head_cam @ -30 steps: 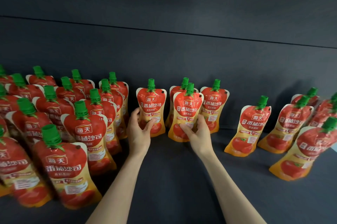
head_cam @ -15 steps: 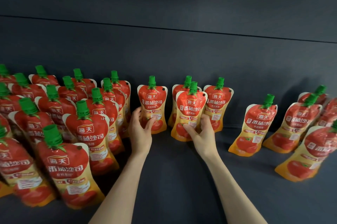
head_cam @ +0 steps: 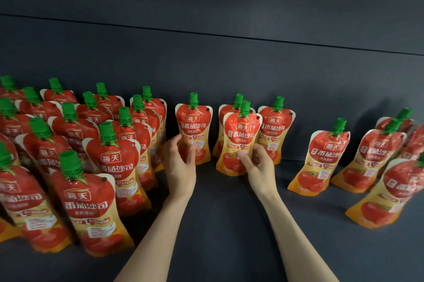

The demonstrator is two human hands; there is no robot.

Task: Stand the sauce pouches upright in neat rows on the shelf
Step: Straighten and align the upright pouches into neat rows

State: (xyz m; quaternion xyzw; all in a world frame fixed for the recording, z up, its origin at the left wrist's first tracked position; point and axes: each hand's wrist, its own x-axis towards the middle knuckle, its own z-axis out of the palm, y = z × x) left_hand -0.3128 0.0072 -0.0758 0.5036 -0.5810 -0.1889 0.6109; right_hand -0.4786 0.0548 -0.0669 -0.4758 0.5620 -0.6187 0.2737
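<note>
Red and orange tomato sauce pouches with green caps stand on a dark shelf (head_cam: 224, 224). My left hand (head_cam: 180, 167) grips the lower part of an upright pouch (head_cam: 193, 125) near the back wall. My right hand (head_cam: 258, 167) holds the lower edge of another upright pouch (head_cam: 241, 137), which stands in front of two more pouches (head_cam: 276, 128). Packed rows of pouches (head_cam: 91, 155) fill the left side.
A single pouch (head_cam: 321, 157) leans at the right of centre, and a loose group of tilted pouches (head_cam: 387, 162) stands at the far right. The dark back wall (head_cam: 229, 63) rises just behind the pouches. Bare shelf lies between my forearms.
Both hands keep their hold on the same two pouches, each shifted only slightly. The view has drifted a little to the left.
</note>
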